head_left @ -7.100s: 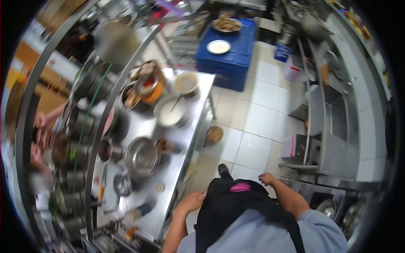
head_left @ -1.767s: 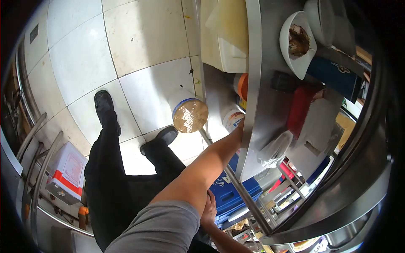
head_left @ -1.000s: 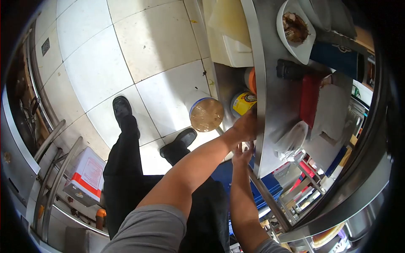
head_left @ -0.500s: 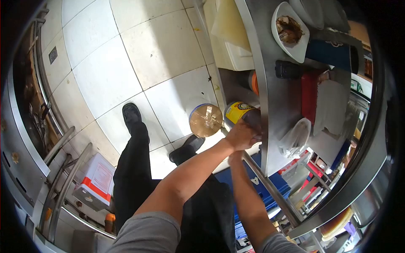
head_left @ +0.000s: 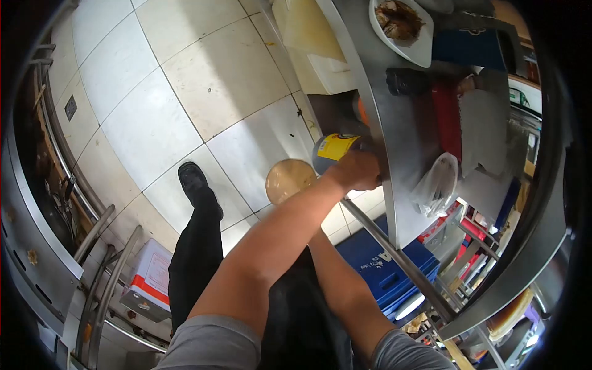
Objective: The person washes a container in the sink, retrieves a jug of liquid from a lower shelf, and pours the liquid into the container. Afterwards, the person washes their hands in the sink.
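My left hand [head_left: 359, 171] is closed round a dark bottle [head_left: 319, 155] with a yellow label [head_left: 338, 146], just under the edge of the steel counter. The bottle looks tilted, and its far end is hidden by my hand and the counter. Below and left of it is a round tan disc-like thing [head_left: 288, 179], partly covered by my left forearm. I cannot tell whether it is a lid or a shallow bowl. My right hand is hidden behind the left forearm, close to the tan thing; only its forearm [head_left: 336, 271] shows.
On the steel counter [head_left: 404, 132] are a white dish with brown food remains [head_left: 425, 52], a black object [head_left: 407, 81] and a clear plastic bag [head_left: 436, 185]. Underneath stand a pale bin [head_left: 330, 74] and a blue crate [head_left: 394, 265]. A metal rail [head_left: 394, 253] crosses low. A white-red box [head_left: 151, 271] sits left.
The view has shifted a little. My right forearm has moved left, deeper behind my left arm. The tan round thing sits lower and further left. My left hand stays on the bottle.
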Motion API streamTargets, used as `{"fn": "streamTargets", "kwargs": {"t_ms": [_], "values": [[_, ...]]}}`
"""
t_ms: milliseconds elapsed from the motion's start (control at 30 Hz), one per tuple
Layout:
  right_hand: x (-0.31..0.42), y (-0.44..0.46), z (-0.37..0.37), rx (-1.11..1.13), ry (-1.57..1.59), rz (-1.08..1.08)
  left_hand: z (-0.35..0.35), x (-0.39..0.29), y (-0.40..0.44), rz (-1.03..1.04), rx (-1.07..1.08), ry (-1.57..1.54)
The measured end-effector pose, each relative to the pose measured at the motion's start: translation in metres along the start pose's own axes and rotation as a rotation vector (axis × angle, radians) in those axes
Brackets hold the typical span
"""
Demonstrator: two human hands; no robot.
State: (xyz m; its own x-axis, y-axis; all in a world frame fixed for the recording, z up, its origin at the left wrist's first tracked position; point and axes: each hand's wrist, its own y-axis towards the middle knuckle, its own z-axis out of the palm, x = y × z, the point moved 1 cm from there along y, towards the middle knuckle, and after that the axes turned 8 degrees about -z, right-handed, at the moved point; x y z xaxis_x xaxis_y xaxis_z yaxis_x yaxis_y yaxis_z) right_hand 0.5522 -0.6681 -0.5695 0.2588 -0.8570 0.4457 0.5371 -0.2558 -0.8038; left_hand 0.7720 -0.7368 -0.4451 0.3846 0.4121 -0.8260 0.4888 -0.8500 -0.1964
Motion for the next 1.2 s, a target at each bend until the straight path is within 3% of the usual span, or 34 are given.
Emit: {"fn": "streamTargets", "kwargs": {"t_ms": [67, 133, 233, 333, 467, 533, 600, 800, 867, 933, 1000, 1067, 1133, 1200], "values": [[0.003, -0.026, -0.002, -0.011, -0.073, -0.087, -0.013, 0.004, -0.007, 0.033, 0.084, -0.163], [0.011, -0.060, -0.007, -0.446, -0.317, 0.090, -0.028, 0.005, -0.011, -0.031, 0.091, -0.176], [0.032, -0.111, -0.011, -0.496, -0.228, 0.108, -0.046, 0.009, -0.010, -0.142, 0.114, -0.216], [0.059, -0.148, -0.001, -0.522, -0.062, 0.022, -0.065, 0.010, -0.016, -0.252, 0.162, -0.225], [0.093, -0.157, 0.016, -0.504, 0.200, -0.188, -0.067, 0.034, -0.043, -0.366, 0.214, 0.047], [0.101, -0.141, 0.012, -0.479, 0.255, -0.271, -0.075, 0.057, -0.083, -0.233, -0.022, 0.052], [0.116, -0.123, 0.019, -0.484, 0.348, -0.440, -0.105, 0.075, -0.110, -0.335, 0.180, 0.173], [0.150, -0.078, 0.007, -0.455, 0.377, -0.516, -0.177, 0.102, -0.225, -0.267, -0.262, -0.104], [0.151, -0.070, -0.001, -0.378, 0.356, -0.527, -0.197, 0.103, -0.262, -0.320, -0.229, -0.037], [0.152, -0.083, 0.012, -0.414, 0.337, -0.529, -0.203, 0.116, -0.303, -0.506, -0.144, -0.088], [0.154, -0.101, 0.033, -0.663, 0.414, -0.117, -0.206, 0.117, -0.339, -0.558, -0.272, -0.078], [0.140, -0.121, 0.039, -0.534, 0.102, 0.033, -0.218, 0.107, -0.372, -0.706, -0.311, -0.031], [0.129, -0.155, 0.080, -0.404, -0.411, 0.178, -0.229, 0.093, -0.402, -0.647, -0.474, -0.095], [0.126, -0.205, 0.156, -0.002, -0.823, -0.044, -0.253, 0.057, -0.426, -0.740, -0.454, -0.217]]}}
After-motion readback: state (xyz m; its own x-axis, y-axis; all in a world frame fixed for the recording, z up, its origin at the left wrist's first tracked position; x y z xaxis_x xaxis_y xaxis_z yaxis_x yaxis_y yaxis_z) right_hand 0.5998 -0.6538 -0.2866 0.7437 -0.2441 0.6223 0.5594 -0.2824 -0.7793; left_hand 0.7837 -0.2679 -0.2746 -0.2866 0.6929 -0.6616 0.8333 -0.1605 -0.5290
